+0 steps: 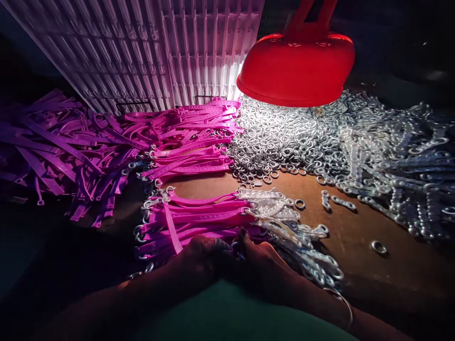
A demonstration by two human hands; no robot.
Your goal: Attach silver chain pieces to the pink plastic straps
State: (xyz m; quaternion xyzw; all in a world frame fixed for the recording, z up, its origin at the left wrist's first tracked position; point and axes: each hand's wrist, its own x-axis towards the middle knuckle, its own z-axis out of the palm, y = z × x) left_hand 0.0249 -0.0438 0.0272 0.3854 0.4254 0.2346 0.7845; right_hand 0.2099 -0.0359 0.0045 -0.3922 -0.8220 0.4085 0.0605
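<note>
Both my hands meet at the front of the table, in shadow. A pink strap point(171, 227) runs down into my left hand point(204, 258), whose fingers are closed. My right hand point(261, 263) is closed in a pinch beside it. A small shiny metal ring point(235, 245) shows between the fingertips; which hand grips it is hard to tell. Just beyond my hands lies a row of pink straps point(209, 215) with metal rings at their left ends. White braided pieces point(302, 237) extend from their right ends, close to my right wrist.
A red lamp point(296, 71) hangs low over a large heap of metal rings point(284, 135). Loose pink straps point(64, 147) pile up at the left, more braided pieces point(408, 175) at the right. A ribbed translucent panel point(142, 52) stands behind. One ring point(378, 247) lies apart on the brown tabletop point(355, 270).
</note>
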